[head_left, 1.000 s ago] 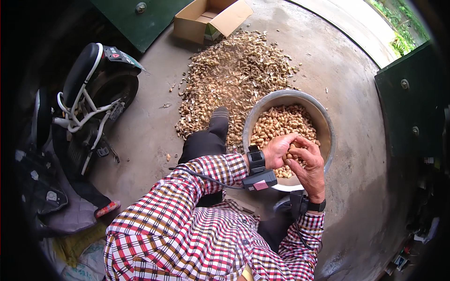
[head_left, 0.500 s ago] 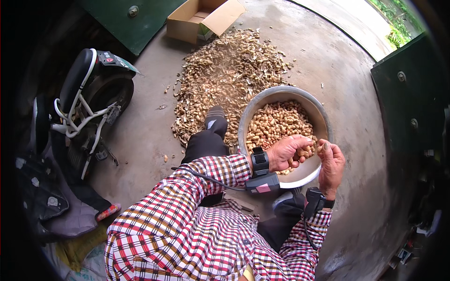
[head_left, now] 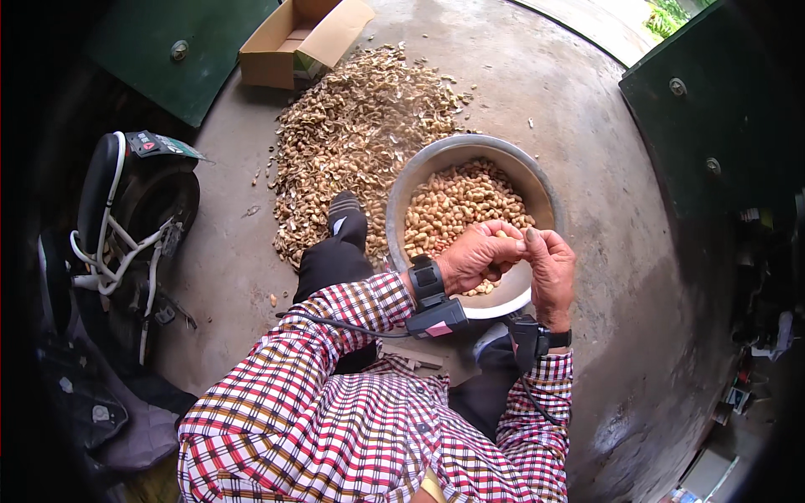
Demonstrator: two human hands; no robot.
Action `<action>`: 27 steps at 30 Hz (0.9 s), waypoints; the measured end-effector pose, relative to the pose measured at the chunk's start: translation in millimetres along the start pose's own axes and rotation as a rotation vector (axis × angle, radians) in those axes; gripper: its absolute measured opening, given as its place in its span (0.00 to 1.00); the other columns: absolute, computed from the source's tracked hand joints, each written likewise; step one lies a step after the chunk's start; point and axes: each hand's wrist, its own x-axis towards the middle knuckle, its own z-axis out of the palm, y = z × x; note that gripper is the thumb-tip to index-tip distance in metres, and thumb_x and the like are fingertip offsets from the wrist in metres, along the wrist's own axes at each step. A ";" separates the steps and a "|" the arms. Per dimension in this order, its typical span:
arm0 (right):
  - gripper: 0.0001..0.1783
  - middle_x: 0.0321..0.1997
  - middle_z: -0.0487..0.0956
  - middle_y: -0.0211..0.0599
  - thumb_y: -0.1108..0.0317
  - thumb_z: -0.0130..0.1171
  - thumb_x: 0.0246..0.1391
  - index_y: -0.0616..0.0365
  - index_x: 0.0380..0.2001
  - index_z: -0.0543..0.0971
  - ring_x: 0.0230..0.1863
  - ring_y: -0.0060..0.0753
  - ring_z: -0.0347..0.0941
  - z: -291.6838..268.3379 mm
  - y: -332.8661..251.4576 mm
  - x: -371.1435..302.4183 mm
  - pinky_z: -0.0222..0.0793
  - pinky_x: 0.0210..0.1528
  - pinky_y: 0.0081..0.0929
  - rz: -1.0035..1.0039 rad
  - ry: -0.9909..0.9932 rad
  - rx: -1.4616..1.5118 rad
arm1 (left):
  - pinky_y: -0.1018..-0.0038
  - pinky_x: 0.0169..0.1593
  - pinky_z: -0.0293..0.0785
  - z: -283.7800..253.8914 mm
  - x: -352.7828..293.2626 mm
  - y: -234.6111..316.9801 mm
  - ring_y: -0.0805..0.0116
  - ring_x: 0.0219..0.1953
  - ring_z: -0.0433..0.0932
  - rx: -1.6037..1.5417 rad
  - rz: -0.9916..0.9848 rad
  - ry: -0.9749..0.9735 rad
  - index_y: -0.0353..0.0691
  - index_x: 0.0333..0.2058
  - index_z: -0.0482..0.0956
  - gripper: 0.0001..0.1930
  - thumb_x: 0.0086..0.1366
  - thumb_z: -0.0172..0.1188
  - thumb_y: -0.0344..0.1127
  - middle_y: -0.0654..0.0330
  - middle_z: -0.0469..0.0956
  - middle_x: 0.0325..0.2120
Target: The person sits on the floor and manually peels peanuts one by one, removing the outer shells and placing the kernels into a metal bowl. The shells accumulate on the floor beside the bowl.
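From my end the fingertips are the trouble spot: left hand (head_left: 482, 256) and right hand (head_left: 552, 272) meet tip to tip over the near right part of the metal basin (head_left: 543, 205), fingers bent in, covering whatever is between them. Can't tell whether either one is clamped on something or just pressed together; can't see into the left palm. The left hand also hides part of the peanuts (head_left: 461, 201), which lie heaped in the basin: whole pods, tan to light brown, waisted, a few reddish bits among them, single ones too small for me to sort. A foot (head_left: 345, 211) covers some of the shell pile (head_left: 352, 126) spread on the floor (head_left: 587, 109) just left of the basin; that looks flatter, duller and more broken. Cardboard box (head_left: 268, 69) is cut off by the top edge, two-wheeler (head_left: 101, 184) sinks into the dark rim at left, and clutter (head_left: 742, 386) far right is too dim to name.
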 end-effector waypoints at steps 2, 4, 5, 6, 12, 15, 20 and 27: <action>0.11 0.25 0.75 0.27 0.64 0.54 0.52 0.62 0.27 0.75 0.26 0.15 0.67 -3.2 1.7 0.7 0.62 0.32 0.13 0.012 -0.013 0.062 | 0.86 0.13 0.53 1.8 -1.2 1.2 0.80 0.16 0.66 -0.044 -0.032 0.016 0.43 0.28 0.71 0.06 0.53 0.59 0.32 0.66 0.72 0.19; 0.12 0.25 0.75 0.28 0.63 0.53 0.53 0.62 0.28 0.75 0.26 0.15 0.67 -2.9 1.7 1.0 0.62 0.32 0.13 0.025 -0.032 0.124 | 0.87 0.12 0.53 0.0 -0.2 -0.9 0.80 0.16 0.66 -0.062 -0.026 0.025 0.43 0.29 0.71 0.05 0.54 0.57 0.33 0.67 0.71 0.19; 0.12 0.25 0.75 0.28 0.62 0.52 0.53 0.62 0.28 0.75 0.26 0.16 0.67 -0.1 -0.1 0.1 0.62 0.32 0.14 0.019 -0.008 0.113 | 0.88 0.13 0.56 -0.9 -0.5 -1.1 0.80 0.16 0.67 -0.103 -0.055 0.011 0.43 0.30 0.71 0.06 0.54 0.57 0.34 0.67 0.70 0.18; 0.13 0.25 0.74 0.28 0.61 0.51 0.54 0.62 0.28 0.75 0.26 0.16 0.67 2.5 -1.7 -0.1 0.62 0.32 0.14 0.014 0.013 0.102 | 0.90 0.14 0.60 -1.6 -1.3 -0.2 0.81 0.16 0.67 -0.143 -0.082 -0.001 0.42 0.31 0.71 0.07 0.55 0.58 0.35 0.66 0.68 0.18; 0.12 0.25 0.74 0.26 0.63 0.52 0.53 0.63 0.29 0.74 0.27 0.14 0.66 1.8 -1.1 0.3 0.61 0.31 0.12 -0.043 -0.048 0.073 | 0.87 0.12 0.53 1.8 -2.0 4.9 0.81 0.14 0.66 -0.114 -0.176 -0.013 0.42 0.25 0.72 0.05 0.55 0.57 0.35 0.67 0.69 0.16; 0.11 0.25 0.73 0.25 0.64 0.53 0.53 0.63 0.29 0.74 0.27 0.13 0.64 2.4 -2.2 0.4 0.60 0.31 0.11 -0.044 -0.038 0.042 | 0.87 0.12 0.52 0.3 -2.1 1.7 0.81 0.14 0.65 0.025 -0.089 -0.013 0.42 0.26 0.73 0.06 0.54 0.58 0.36 0.68 0.68 0.15; 0.10 0.25 0.73 0.24 0.64 0.54 0.52 0.62 0.28 0.74 0.27 0.13 0.64 4.4 -4.1 -2.2 0.60 0.30 0.12 -0.072 -0.023 -0.035 | 0.86 0.14 0.55 0.2 -3.4 2.5 0.81 0.15 0.65 0.078 -0.121 0.013 0.42 0.28 0.73 0.07 0.53 0.59 0.37 0.67 0.69 0.17; 0.12 0.24 0.72 0.24 0.62 0.54 0.52 0.62 0.27 0.74 0.27 0.13 0.64 8.4 -5.6 -3.4 0.60 0.29 0.12 -0.095 -0.003 -0.093 | 0.86 0.16 0.59 -5.4 -2.1 0.5 0.81 0.17 0.66 0.074 -0.161 -0.002 0.41 0.30 0.74 0.08 0.53 0.59 0.36 0.66 0.71 0.19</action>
